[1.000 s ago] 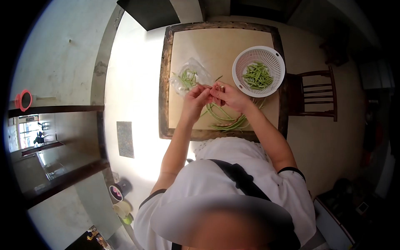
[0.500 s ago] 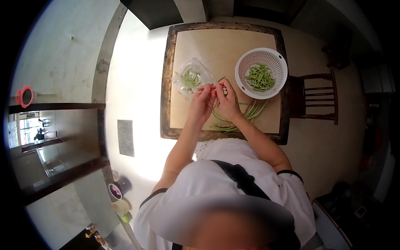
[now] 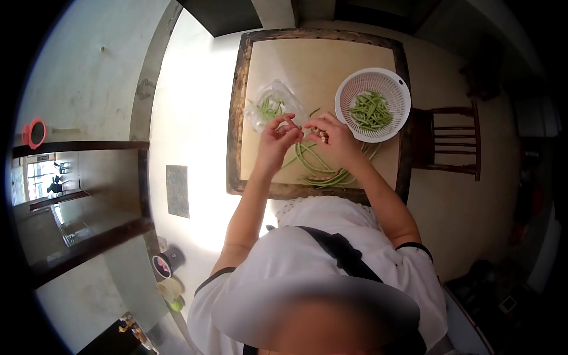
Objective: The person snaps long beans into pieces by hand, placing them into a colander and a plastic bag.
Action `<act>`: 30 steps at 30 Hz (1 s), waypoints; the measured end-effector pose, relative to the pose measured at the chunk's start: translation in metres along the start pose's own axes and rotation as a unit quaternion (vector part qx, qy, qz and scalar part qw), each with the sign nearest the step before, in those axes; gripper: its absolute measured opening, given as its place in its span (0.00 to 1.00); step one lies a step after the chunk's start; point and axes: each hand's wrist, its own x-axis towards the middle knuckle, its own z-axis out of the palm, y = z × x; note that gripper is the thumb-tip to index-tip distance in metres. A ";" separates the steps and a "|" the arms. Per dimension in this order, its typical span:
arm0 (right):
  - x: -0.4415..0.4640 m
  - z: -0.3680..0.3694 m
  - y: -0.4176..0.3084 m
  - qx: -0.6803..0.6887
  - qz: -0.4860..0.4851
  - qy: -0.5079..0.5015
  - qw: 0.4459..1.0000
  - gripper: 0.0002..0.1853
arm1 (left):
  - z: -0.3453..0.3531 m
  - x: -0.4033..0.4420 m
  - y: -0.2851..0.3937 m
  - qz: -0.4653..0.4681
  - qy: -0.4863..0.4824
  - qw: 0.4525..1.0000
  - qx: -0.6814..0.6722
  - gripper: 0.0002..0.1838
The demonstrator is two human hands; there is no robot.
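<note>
My left hand (image 3: pixel 276 141) is raised over the table with its fingers curled and thumb tip pointing at the right hand; whatever sits in its pinch is too small to make out. Close beside it, my right hand (image 3: pixel 336 139) is closed around several short bean pieces (image 3: pixel 322 138), whose pale cut ends show. Below both hands lie long green beans (image 3: pixel 319 177), curved across the near part of the table. A clear plastic bag (image 3: pixel 272 121) with green scraps in it rests left of the hands. To the right stands a white colander (image 3: pixel 341 113) holding cut green beans (image 3: pixel 371 111).
The square table (image 3: pixel 319 53) has a dark wooden rim. A wooden chair (image 3: pixel 449 139) stands at its right side. On the floor to the left are a grey mat (image 3: pixel 177 190) and a bin (image 3: pixel 168 262).
My hands have drawn apart slightly, the left moving left and the right moving right. More of the long beans shows beneath them.
</note>
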 end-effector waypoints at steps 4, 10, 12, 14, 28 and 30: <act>-0.001 0.003 0.002 -0.048 -0.017 -0.038 0.998 0.06 | 0.004 -0.003 0.002 -0.009 -0.004 1.000 0.005 0.20; 0.007 0.002 0.011 -0.044 -0.004 0.016 0.999 0.04 | -0.004 -0.006 0.012 -0.070 -0.098 0.990 0.076 0.22; 0.014 -0.006 0.012 -0.015 0.004 0.015 1.000 0.04 | -0.007 -0.009 0.012 -0.106 -0.105 0.985 0.087 0.22; 0.022 -0.008 0.017 0.016 0.015 0.013 1.000 0.04 | -0.011 -0.012 0.015 -0.118 -0.122 0.982 0.080 0.20; 0.019 0.003 -0.007 -0.125 -0.130 -0.096 0.979 0.09 | -0.026 -0.010 0.022 -0.185 -0.110 0.974 -0.077 0.10; 0.020 0.008 -0.009 -0.134 -0.147 -0.120 0.973 0.08 | -0.025 -0.008 0.021 -0.027 -0.078 0.951 0.297 0.06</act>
